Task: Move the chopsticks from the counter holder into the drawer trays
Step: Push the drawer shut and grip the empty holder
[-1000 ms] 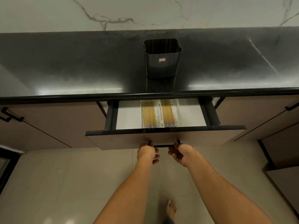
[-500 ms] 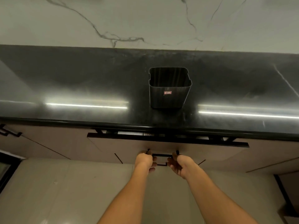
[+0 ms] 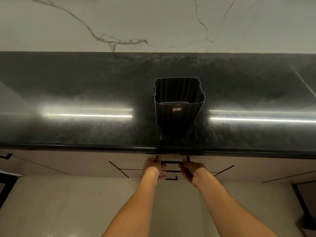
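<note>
The dark, square holder stands on the black counter near its front edge, and no chopsticks show inside it. Below the counter lip the drawer front sits flush with the cabinet, so the trays and chopsticks are hidden. My left hand grips the left end of the black drawer handle. My right hand grips its right end.
A white marble wall rises behind the counter. Other cabinet fronts flank the drawer, with a black handle at far left and another handle just below my hands. Pale floor tiles lie beneath.
The drawer, open with chopsticks showing in its trays a second ago, has slid fully shut under both hands. The view has risen toward the counter.
</note>
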